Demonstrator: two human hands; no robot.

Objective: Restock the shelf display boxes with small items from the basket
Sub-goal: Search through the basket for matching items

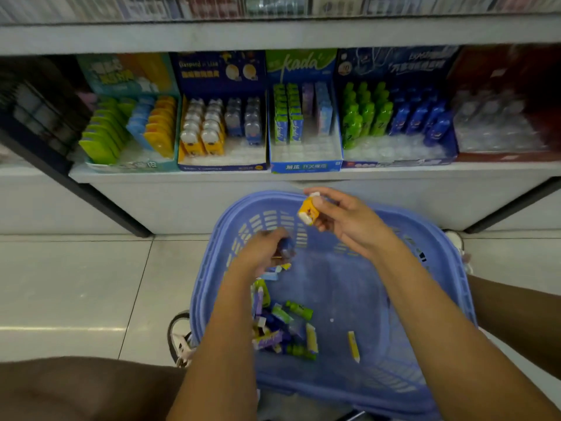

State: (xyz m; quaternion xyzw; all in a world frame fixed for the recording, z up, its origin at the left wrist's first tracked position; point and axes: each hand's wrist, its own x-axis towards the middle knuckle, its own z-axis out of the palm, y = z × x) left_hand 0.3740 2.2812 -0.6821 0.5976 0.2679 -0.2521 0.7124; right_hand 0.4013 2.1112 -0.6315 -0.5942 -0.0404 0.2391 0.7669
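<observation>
Basket [449,287] with loose small items [285,326]

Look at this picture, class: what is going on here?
A person is restocking a shop shelf from a blue basket. The right hand holds a small yellow item above the basket, below the display box with matching yellow ones. The left hand grips what looks like a dark blue item lower in the basket, where more small items lie.

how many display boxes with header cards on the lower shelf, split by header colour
teal box: 1
dark blue boxes: 2
green box: 1
red box: 1
total: 5
</observation>
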